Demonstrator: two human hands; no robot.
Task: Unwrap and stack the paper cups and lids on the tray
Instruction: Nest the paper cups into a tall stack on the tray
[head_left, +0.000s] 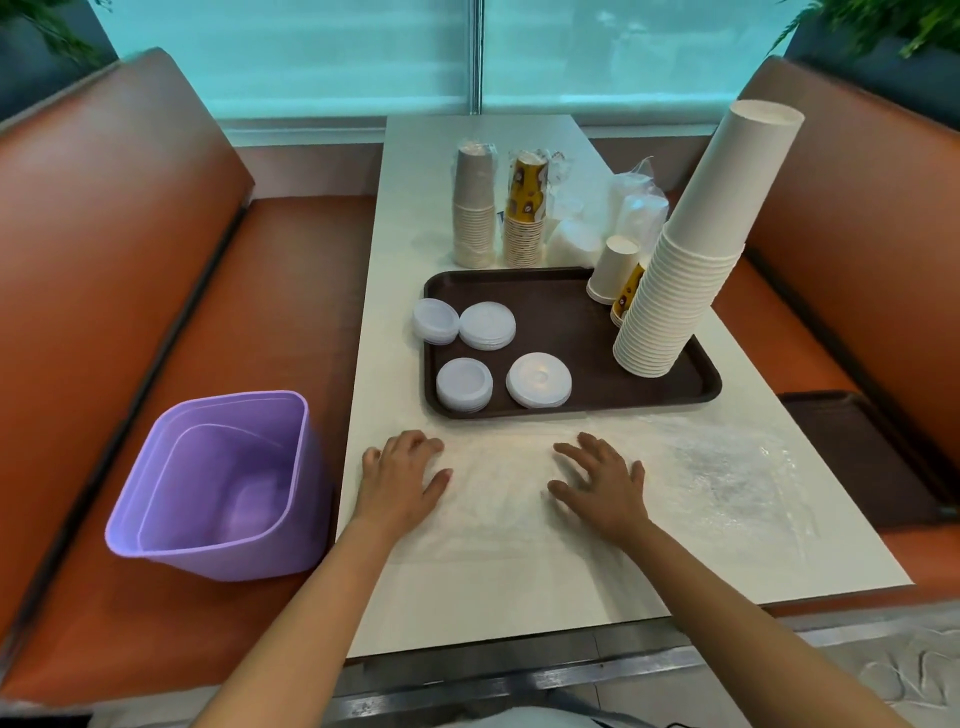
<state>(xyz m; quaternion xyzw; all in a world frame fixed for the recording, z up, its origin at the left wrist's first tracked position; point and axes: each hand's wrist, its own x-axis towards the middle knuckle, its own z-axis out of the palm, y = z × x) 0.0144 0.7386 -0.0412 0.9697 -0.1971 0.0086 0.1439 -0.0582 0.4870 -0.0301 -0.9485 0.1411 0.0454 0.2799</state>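
- Cups: a tall leaning stack of white cups (691, 249) is seen on the right end of the brown tray (571, 322), bottoms up. A short white cup stack (613, 267) & a yellow cup (628, 291) are tucked just behind it, at the tray's far right corner.
- Lids: 4 low piles are laid on the tray's left half. One lid pile (435, 321) hangs over the left rim, w/ a 2nd pile (487, 325) just beside it. 2 more piles (464, 383) (538, 379) are set near the front rim.
- Still wrapped, it seems: a plain cup sleeve (474, 205), a yellow-print cup sleeve (527, 208) & bagged lids (628, 208) are stood behind the tray, off it. So the job is judged abt half done.
- Empty clear wrap (727, 478) is spread flat on the table (395, 218), in front of the tray.
- Left hand (400, 478): laid on the wrap's left part, fingers bent a little, nothing clearly held.
- Right hand (602, 483): pressed flat on the wrap, fingers spread wide, nothing held.
- Step in hand, prob.: the used wrap is being flattened or gathered up.
- Next move, as a guess: the wrap needs to be scrunched & dropped in the purple bin (218, 483) on the left seat. Then a reach past the tray is needed for a wrapped sleeve.
- Care is called for near the tall stack, as it leans & may tip if bumped.
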